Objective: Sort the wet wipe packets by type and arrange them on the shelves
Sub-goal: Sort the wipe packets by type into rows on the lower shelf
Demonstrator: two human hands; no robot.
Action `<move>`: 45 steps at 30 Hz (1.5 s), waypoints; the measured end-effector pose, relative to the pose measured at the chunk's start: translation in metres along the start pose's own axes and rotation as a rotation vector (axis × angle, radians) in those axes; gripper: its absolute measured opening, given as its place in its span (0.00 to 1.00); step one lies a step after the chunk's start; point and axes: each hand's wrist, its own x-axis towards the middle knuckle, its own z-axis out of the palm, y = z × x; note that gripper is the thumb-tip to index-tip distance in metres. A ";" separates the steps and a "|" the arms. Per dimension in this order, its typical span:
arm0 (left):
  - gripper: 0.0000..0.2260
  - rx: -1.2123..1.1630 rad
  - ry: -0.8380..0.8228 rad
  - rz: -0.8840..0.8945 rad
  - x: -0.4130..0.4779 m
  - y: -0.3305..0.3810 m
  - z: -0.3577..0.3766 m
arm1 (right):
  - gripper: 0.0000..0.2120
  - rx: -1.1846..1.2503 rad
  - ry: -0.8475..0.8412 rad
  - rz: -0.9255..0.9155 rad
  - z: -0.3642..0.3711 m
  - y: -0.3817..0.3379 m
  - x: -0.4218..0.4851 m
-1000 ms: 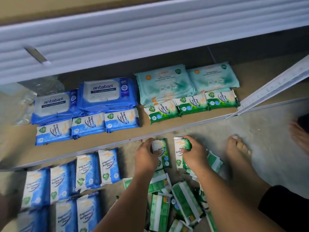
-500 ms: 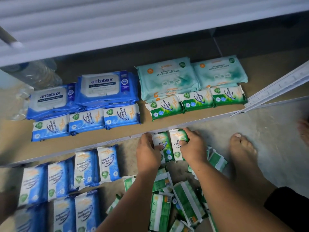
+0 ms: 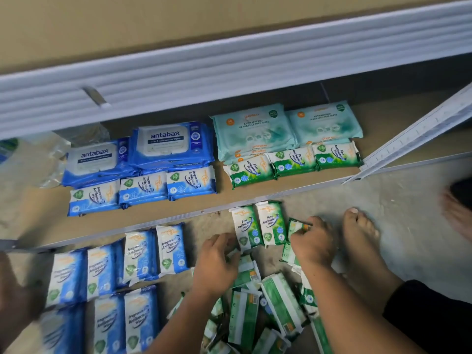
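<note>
Closest to me lies the heap of green packets, tumbled every which way on the floor between my forearms. To its left the blue Fragrance Free packets lie in two neat rows, faces up. My left hand sits over the top of the heap with its fingers bent and close together, tips near the bottom edge of the pair beyond; whether they grip anything I cannot tell, since the back of the hand hides it. My right hand is curled round a small green packet, thumb and fingers pinching it, with my bare foot just beside the wrist. Between the hands, two Pine packets lie side by side and touching, tops pointed at the shelf edge. On the shelf board the front row runs three small blue packs on the left and three green Pine packs on the right — a strip of bare board between the groups. Behind the blue ones sit two stacks of antabax packs; behind the green, two stacks of pale teal packs. A crumpled clear plastic bag rests at the far left, and the white beam of the shelf above crosses over it all.
</note>
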 end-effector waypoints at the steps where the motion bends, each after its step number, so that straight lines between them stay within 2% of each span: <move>1: 0.16 0.015 -0.012 -0.006 -0.008 -0.001 -0.003 | 0.17 -0.015 -0.015 0.012 -0.004 0.002 -0.005; 8: 0.25 0.171 -0.189 -0.105 -0.041 0.004 -0.019 | 0.16 -0.028 -0.112 0.019 -0.022 0.020 -0.044; 11: 0.28 0.340 -0.247 -0.063 -0.048 0.008 -0.017 | 0.09 -0.042 -0.239 0.008 -0.036 0.022 -0.070; 13: 0.31 0.428 -0.281 -0.060 -0.055 0.009 -0.013 | 0.09 -0.083 -0.354 -0.013 -0.040 0.024 -0.087; 16: 0.33 0.510 -0.275 -0.052 -0.062 0.013 -0.007 | 0.15 -0.235 -0.422 -0.132 -0.039 0.029 -0.109; 19: 0.35 0.566 -0.262 -0.071 -0.061 0.017 -0.001 | 0.33 -0.433 -0.437 -0.229 -0.034 0.031 -0.124; 21: 0.36 0.597 -0.274 -0.094 -0.056 0.017 0.001 | 0.40 -0.480 -0.444 -0.229 -0.030 0.031 -0.129; 24: 0.35 0.632 -0.324 -0.094 -0.048 0.017 0.000 | 0.42 -0.548 -0.441 -0.265 -0.025 0.032 -0.133; 29: 0.33 0.615 -0.383 -0.103 -0.040 0.018 -0.013 | 0.37 -0.547 -0.435 -0.283 -0.023 0.033 -0.132; 32: 0.32 0.518 -0.345 -0.172 -0.042 0.023 -0.026 | 0.34 -0.401 -0.445 -0.219 -0.029 0.031 -0.134; 34: 0.32 0.424 -0.282 -0.201 -0.049 0.028 -0.038 | 0.34 -0.219 -0.448 -0.128 -0.034 0.032 -0.135; 37: 0.32 0.213 -0.197 -0.255 -0.064 0.042 -0.056 | 0.34 0.195 -0.496 0.057 -0.056 0.025 -0.136; 39: 0.33 0.028 -0.169 -0.295 -0.076 0.054 -0.069 | 0.27 0.533 -0.532 0.232 -0.076 0.017 -0.136; 41: 0.33 -0.163 -0.150 -0.324 -0.086 0.067 -0.079 | 0.18 0.899 -0.646 0.428 -0.096 0.011 -0.137; 43: 0.30 -0.284 -0.132 -0.325 -0.095 0.078 -0.087 | 0.13 1.167 -0.752 0.538 -0.115 0.007 -0.141; 45: 0.26 -0.366 -0.123 -0.310 -0.104 0.090 -0.095 | 0.11 1.325 -0.777 0.571 -0.129 0.006 -0.147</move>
